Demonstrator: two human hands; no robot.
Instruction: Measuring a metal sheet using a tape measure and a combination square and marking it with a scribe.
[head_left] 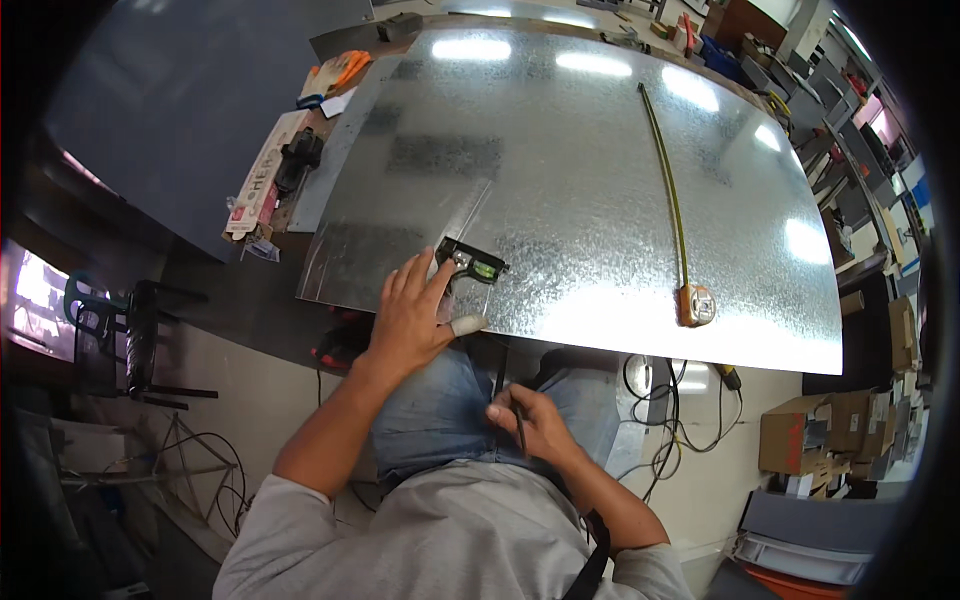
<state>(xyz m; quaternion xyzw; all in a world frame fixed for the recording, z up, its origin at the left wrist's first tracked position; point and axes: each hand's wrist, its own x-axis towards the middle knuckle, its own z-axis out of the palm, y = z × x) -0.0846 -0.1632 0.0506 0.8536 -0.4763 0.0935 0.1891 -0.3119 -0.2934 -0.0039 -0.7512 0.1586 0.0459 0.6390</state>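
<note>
Near the front edge of a shiny galvanized metal sheet (570, 210) lies a black combination square (475, 262) with a green level vial. My left hand (405, 310) rests beside it with fingers spread, the index fingertip touching its head. A pale wrap covers that thumb, which lies by the sheet's edge. Over my lap, below the sheet, my right hand (540, 425) is closed around a thin dark pen-like tool (519, 425); its exact kind is unclear. To the right, an orange and silver tape measure (697, 305) sits on the sheet, its yellow blade (667, 180) drawn out toward the far side.
Left of the sheet are a long cardboard box (268, 175), a black tool (297, 160) and an orange cloth (345, 72). Black cables (670, 430) hang below the front edge. Cardboard boxes (800, 435) stand at the right, a black chair (150, 345) at the left.
</note>
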